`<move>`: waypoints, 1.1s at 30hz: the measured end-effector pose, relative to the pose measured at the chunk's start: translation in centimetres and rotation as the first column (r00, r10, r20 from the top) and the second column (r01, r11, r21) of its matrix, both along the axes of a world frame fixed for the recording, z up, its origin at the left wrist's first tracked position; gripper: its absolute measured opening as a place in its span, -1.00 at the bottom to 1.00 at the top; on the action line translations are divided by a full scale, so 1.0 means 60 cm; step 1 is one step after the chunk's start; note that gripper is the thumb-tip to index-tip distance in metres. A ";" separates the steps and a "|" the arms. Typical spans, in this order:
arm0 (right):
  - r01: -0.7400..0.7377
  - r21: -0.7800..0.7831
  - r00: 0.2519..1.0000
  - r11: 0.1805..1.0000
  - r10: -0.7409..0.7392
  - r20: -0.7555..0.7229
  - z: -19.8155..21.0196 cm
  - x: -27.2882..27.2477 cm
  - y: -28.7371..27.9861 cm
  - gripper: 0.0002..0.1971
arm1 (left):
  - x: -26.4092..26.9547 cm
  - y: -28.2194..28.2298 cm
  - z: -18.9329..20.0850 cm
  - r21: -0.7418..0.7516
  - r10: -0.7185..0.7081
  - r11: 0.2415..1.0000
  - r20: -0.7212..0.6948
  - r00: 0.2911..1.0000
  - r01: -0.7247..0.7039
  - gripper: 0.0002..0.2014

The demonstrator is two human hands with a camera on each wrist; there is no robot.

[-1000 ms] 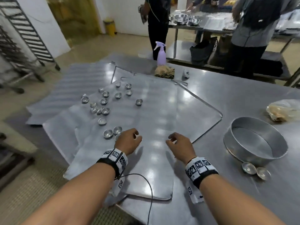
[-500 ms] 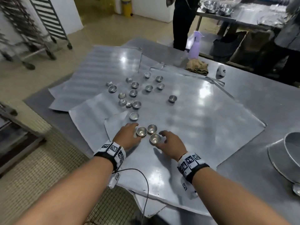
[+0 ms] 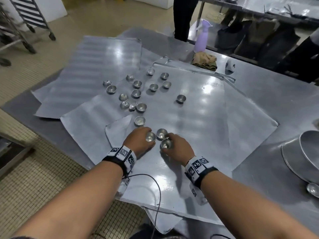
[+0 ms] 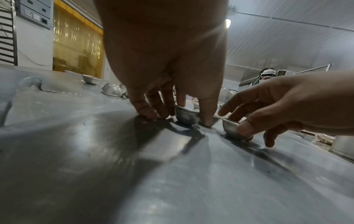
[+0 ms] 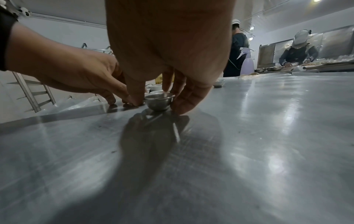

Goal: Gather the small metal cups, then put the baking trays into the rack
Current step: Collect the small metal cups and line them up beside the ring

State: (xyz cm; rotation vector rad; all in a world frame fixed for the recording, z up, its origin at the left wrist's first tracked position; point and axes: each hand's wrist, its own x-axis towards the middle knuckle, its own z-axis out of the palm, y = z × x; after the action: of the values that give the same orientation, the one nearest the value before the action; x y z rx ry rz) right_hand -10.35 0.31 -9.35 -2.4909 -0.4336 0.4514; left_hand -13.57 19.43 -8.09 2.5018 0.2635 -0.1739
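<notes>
Several small metal cups (image 3: 136,93) lie scattered on overlapping flat baking trays (image 3: 207,121) on the steel table. Three cups sit close together near me. My left hand (image 3: 146,138) pinches the left cup (image 3: 150,136) between thumb and fingers, as the left wrist view also shows on that cup (image 4: 186,117). My right hand (image 3: 171,145) grips the nearer cup (image 3: 166,144), which stands on the tray between thumb and fingers (image 5: 160,101). The third cup (image 3: 161,133) stands free between the hands. A wheeled tray rack (image 3: 29,19) stands on the floor at the far left.
A round cake tin (image 3: 307,152) lies at the right with a loose cup (image 3: 313,189) beside it. A purple spray bottle (image 3: 202,38) and a folded cloth (image 3: 204,60) sit at the far edge. A person (image 3: 183,18) stands behind the table. The trays overhang the near-left table edge.
Both hands moved forward from the tray's near part to the three close cups. Each now has its fingers closed round one cup. My head has leaned in and turned left.
</notes>
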 end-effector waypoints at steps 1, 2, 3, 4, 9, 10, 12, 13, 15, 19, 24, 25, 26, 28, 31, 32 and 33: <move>0.001 0.004 1.000 1.000 -0.001 -0.011 0.001 0.002 -0.004 -0.59 | 0.002 0.000 -0.001 -0.004 0.004 1.000 0.001 1.000 -0.004 -0.61; 0.000 0.003 1.000 1.000 0.000 -0.025 0.002 0.005 -0.008 -0.53 | 0.005 -0.001 -0.001 -0.009 0.005 1.000 0.005 1.000 -0.005 -0.60; 0.001 0.001 0.999 1.000 -0.001 -0.039 0.005 0.009 -0.014 -0.48 | 0.010 -0.002 0.000 -0.015 0.006 1.000 0.005 1.000 -0.006 -0.59; 0.007 0.001 0.999 1.000 -0.007 -0.050 0.007 0.013 -0.021 -0.44 | 0.015 -0.005 0.003 -0.017 0.008 1.000 0.009 1.000 -0.008 -0.58; 0.096 0.040 0.994 0.995 -0.094 -0.051 0.025 0.030 -0.079 -0.41 | 0.038 -0.041 0.022 -0.024 0.055 0.998 0.089 0.994 -0.053 -0.54; 0.112 0.050 0.993 0.993 -0.109 -0.042 0.030 0.033 -0.095 -0.42 | 0.042 -0.055 0.026 -0.017 0.040 0.999 0.109 0.993 -0.038 -0.54; 0.135 0.066 0.991 0.989 -0.133 -0.027 0.041 0.039 -0.132 -0.42 | 0.051 -0.088 0.034 -0.004 -0.009 1.000 0.128 0.992 0.010 -0.52; 0.146 0.075 0.989 0.986 -0.144 -0.024 0.048 0.043 -0.153 -0.42 | 0.055 -0.106 0.038 -0.001 -0.032 0.999 0.134 0.990 0.033 -0.51; 0.169 0.085 0.986 0.982 -0.169 -0.010 0.061 0.049 -0.201 -0.41 | 0.061 -0.148 0.047 0.003 -0.073 0.997 0.149 0.986 0.073 -0.50; 0.222 0.063 0.974 0.973 -0.224 0.030 0.086 0.049 -0.312 -0.40 | 0.068 -0.245 0.060 0.002 -0.169 0.985 0.164 0.972 0.171 -0.50; 0.336 0.042 0.941 0.941 -0.337 0.027 0.097 0.027 -0.466 -0.40 | 0.072 -0.385 0.073 0.015 -0.307 0.951 0.163 0.938 0.309 -0.49; 0.356 0.034 0.934 0.934 -0.357 0.030 0.097 0.019 -0.495 -0.40 | 0.072 -0.414 0.073 0.013 -0.333 0.942 0.168 0.928 0.336 -0.50; 0.379 0.026 0.924 0.925 -0.380 0.032 0.096 0.011 -0.523 -0.41 | 0.072 -0.443 0.073 0.011 -0.359 0.932 0.170 0.918 0.362 -0.49; 0.426 0.009 0.904 0.905 -0.426 0.033 0.092 -0.006 -0.577 -0.41 | 0.072 -0.502 0.070 0.012 -0.410 0.910 0.166 0.897 0.414 -0.49; 0.493 0.013 0.870 0.870 -0.494 0.012 0.085 -0.032 -0.654 -0.38 | 0.072 -0.587 0.061 0.008 -0.481 0.874 0.155 0.863 0.485 -0.50; 0.514 0.019 0.858 0.858 -0.514 0.012 0.083 -0.042 -0.678 -0.38 | 0.070 -0.613 0.058 0.008 -0.502 0.862 0.147 0.852 0.507 -0.49; 0.533 0.020 0.846 0.846 -0.533 0.013 0.080 -0.051 -0.701 -0.37 | 0.069 -0.639 0.056 0.010 -0.525 0.849 0.139 0.840 0.529 -0.48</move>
State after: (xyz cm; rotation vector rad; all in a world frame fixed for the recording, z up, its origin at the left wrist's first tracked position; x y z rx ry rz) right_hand -13.41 -41.76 -4.53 -2.4604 0.2593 0.1937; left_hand -9.40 -18.89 -4.76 2.4845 -0.4943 -0.2227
